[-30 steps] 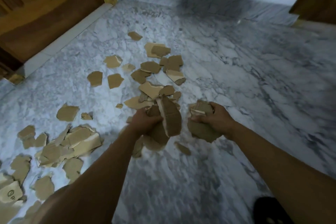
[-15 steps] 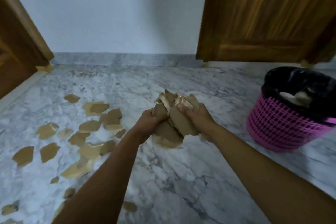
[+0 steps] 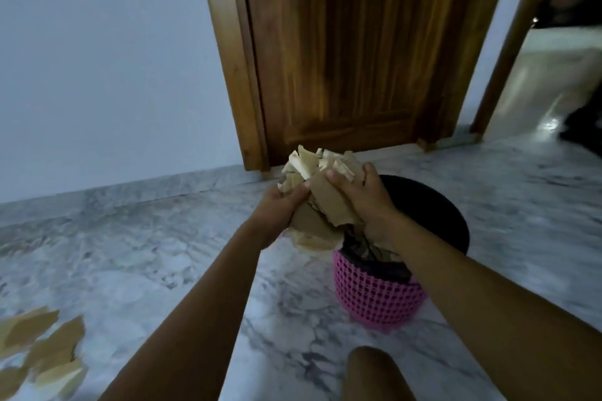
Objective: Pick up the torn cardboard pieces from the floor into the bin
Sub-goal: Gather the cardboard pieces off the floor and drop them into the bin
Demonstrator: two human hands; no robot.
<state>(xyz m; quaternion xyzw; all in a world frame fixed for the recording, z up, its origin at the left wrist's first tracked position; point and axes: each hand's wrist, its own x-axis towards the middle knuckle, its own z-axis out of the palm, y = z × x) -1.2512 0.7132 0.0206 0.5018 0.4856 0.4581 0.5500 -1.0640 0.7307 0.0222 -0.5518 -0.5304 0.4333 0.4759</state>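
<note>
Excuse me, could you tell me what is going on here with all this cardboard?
A person is clearing torn cardboard off the marble floor. The left hand and right hand grip one bundle of cardboard pieces between them, held up at the left edge of the pink bin with its black liner. The bundle is not yet released. More loose pieces lie on the floor at the lower left.
</note>
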